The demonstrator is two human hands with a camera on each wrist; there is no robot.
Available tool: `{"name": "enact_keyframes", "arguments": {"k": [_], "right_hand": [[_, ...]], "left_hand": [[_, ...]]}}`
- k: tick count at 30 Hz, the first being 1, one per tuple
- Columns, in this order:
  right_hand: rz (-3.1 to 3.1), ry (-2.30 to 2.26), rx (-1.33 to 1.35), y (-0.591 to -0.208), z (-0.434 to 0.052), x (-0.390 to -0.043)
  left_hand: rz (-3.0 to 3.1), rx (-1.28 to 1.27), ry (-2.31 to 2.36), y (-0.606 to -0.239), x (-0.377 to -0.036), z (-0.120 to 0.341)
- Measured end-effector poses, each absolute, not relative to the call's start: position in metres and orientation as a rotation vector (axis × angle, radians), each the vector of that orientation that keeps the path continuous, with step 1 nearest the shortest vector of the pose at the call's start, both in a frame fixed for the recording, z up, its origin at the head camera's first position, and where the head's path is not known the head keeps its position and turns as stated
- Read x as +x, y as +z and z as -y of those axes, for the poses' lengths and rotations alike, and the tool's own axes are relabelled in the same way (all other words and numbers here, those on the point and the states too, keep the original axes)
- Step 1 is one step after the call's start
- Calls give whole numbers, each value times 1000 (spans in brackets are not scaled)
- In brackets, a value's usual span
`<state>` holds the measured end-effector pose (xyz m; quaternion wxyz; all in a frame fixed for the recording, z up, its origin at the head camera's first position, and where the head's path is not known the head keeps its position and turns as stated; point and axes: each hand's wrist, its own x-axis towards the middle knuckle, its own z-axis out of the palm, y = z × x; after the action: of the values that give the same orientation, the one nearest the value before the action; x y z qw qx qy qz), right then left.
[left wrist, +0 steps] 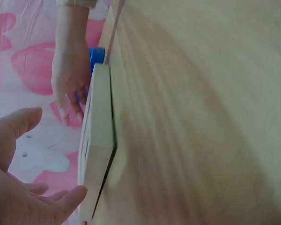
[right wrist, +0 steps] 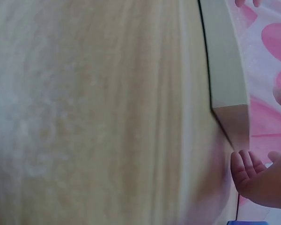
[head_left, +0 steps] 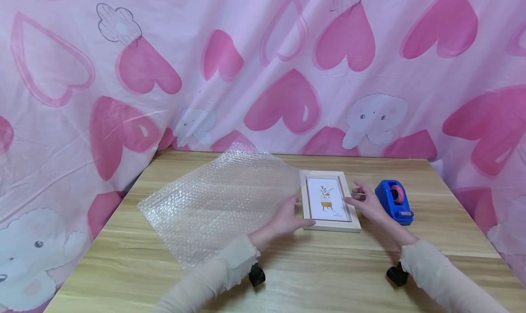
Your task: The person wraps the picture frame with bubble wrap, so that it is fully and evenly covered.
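Observation:
A pale wooden picture frame with a plant print lies flat on the wooden table. My left hand is spread open along the frame's left edge, thumb by the near left corner. My right hand is open at the frame's right edge, fingers pointing at it. In the left wrist view, my left hand has straight fingers next to the frame. In the right wrist view, my right hand sits just beside a corner of the frame. I cannot tell whether either hand touches it.
A sheet of clear bubble wrap lies flat to the left of the frame, its right edge meeting it. A blue tape dispenser stands just right of my right hand. A pink heart-print cloth hangs behind and beside the table.

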<state>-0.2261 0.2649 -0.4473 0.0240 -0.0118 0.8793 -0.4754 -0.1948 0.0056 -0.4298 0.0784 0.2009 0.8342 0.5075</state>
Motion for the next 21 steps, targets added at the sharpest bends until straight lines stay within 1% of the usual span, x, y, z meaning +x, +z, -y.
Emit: {"name": "enact_keyframes", "arguments": {"k": [10, 16, 21], "right_hand": [[-2715, -1422, -56, -462, -265, -233], [-2662, -1426, -140, -465, -269, -236], [-2642, -1401, -125, -463, -271, -237]], "left_hand": [[-2498, 459, 1588, -448, -185, -23], [-2590, 382, 1551, -453, -184, -28], [-2651, 321, 1530, -455, -186, -33]]}}
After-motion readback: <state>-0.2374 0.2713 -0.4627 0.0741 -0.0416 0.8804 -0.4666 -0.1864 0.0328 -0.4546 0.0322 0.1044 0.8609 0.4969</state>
